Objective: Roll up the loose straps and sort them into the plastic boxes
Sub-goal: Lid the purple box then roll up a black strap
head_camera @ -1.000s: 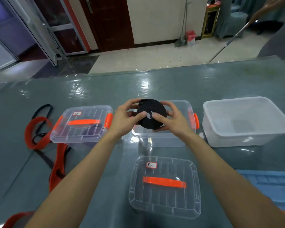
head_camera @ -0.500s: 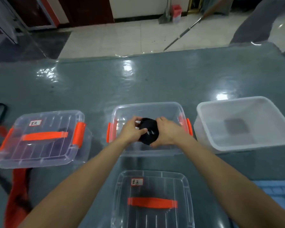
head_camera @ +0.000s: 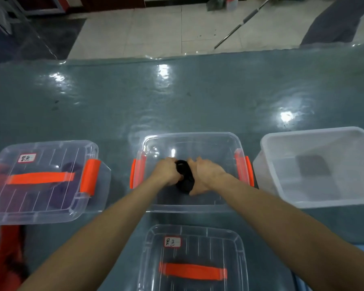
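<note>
Head view: left hand point(head_camera: 168, 172) and right hand point(head_camera: 206, 175) both clasp the coiled black strap point(head_camera: 184, 179) inside the clear orange-latched box point(head_camera: 189, 135).

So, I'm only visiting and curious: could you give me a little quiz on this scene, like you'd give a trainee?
1. True or false: the left hand and the right hand both hold the black strap roll.
2. Where does the loose lid lie? A) on the floor; B) on the table, nearer the person than the open clear box; C) closed onto that box.
3. Fill in: the lidded box at the left has a handle coloured ___.
Key: 1 true; 2 B; 3 orange.
</note>
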`<state>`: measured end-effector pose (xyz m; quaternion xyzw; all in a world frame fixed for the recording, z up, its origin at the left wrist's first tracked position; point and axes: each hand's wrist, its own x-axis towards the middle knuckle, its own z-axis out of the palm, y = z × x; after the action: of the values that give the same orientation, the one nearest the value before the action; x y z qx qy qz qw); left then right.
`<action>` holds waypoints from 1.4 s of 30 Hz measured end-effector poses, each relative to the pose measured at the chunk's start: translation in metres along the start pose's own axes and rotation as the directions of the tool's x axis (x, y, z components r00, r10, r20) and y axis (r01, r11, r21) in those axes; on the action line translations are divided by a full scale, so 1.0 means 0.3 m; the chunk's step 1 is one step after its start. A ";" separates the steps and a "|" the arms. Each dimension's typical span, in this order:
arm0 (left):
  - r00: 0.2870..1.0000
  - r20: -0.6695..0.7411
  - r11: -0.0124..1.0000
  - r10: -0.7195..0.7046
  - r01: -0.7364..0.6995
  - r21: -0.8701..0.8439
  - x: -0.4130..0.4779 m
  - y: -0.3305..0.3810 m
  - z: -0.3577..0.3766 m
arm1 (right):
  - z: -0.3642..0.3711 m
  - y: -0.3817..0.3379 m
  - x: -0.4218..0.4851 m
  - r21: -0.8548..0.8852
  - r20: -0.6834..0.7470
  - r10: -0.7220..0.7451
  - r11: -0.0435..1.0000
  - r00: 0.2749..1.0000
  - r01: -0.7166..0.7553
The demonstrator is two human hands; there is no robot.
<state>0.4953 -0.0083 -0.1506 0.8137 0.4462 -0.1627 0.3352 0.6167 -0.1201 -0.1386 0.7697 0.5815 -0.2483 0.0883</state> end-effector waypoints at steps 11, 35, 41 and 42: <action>0.990 0.107 0.976 0.088 -0.107 0.188 -0.065 -0.037 -0.026 | -0.004 -0.006 0.000 -0.038 -0.033 -0.014 0.999 0.999 0.012; 0.969 0.057 0.921 0.238 -0.244 0.304 -0.098 -0.008 -0.056 | -0.108 -0.022 -0.299 0.256 -0.254 0.198 0.958 0.947 -0.132; 0.901 -0.080 0.882 0.427 -0.395 0.258 -0.282 -0.033 -0.128 | -0.010 -0.117 -0.494 0.178 -0.458 0.005 0.980 0.889 0.087; 0.887 -0.080 0.870 0.455 -0.424 0.253 -0.330 -0.051 -0.134 | 0.016 -0.127 -0.503 0.110 -0.449 -0.027 0.990 0.893 0.086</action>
<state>0.4267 -0.0358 -0.0718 0.9361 0.2492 -0.0761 0.2361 0.5493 -0.2389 -0.0638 0.7928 0.5914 -0.1041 -0.1040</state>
